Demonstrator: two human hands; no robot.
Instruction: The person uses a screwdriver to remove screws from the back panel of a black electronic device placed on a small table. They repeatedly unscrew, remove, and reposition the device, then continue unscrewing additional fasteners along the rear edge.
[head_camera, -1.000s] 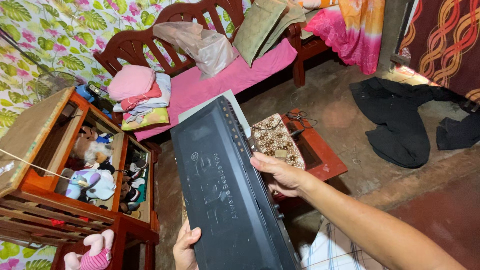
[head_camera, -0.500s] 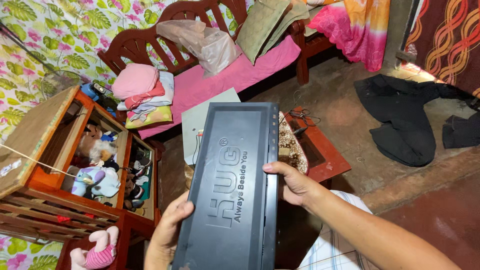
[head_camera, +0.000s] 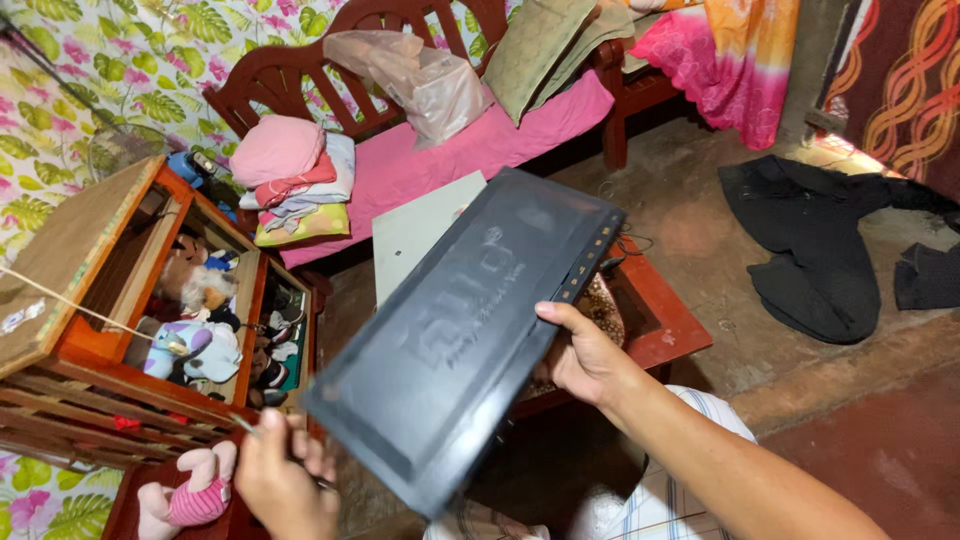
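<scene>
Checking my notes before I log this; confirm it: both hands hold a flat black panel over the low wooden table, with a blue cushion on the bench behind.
One detail is wrong: in the head view the bench cushion is pink, not blue. The left hand and right hand do hold the flat black panel over the low wooden table.

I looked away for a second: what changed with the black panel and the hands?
The black panel swung from upright to slanting, its top end tipped right. The left hand slid to the lower-left corner; the right hand stays on the right edge. Both still hold it. The wooden cabinet and pink bench are unchanged.
</scene>
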